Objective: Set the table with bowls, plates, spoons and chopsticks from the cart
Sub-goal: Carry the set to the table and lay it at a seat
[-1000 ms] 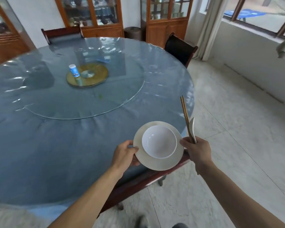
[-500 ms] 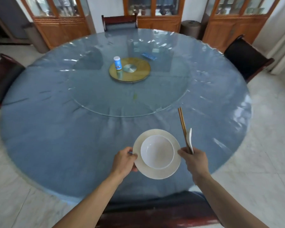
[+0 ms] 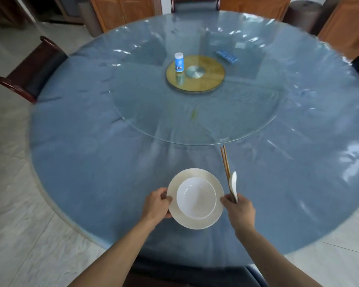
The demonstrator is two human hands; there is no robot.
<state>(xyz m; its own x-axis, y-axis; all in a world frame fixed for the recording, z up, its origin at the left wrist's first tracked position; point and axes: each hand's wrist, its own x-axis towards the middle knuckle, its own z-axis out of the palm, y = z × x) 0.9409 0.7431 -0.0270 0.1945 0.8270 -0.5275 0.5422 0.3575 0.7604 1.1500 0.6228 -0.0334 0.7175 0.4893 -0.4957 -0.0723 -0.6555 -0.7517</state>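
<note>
Left hand (image 3: 157, 205) grips plate (image 3: 195, 198) rim, steadying bowl (image 3: 196, 197); right hand (image 3: 238, 208) clutches chopsticks (image 3: 226, 162), spoon (image 3: 233, 183) beside plate, above counter (image 3: 91, 162).

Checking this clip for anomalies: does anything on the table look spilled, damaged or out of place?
Nothing looks spilled or broken. The only oddity is a small greenish mark on the glass turntable, near its front edge. The bowl sits squarely in the plate.

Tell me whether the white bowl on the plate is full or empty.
Empty. The white bowl sits upright on the plate, and its whole inside shows bare white, with no food or liquid visible.
</note>
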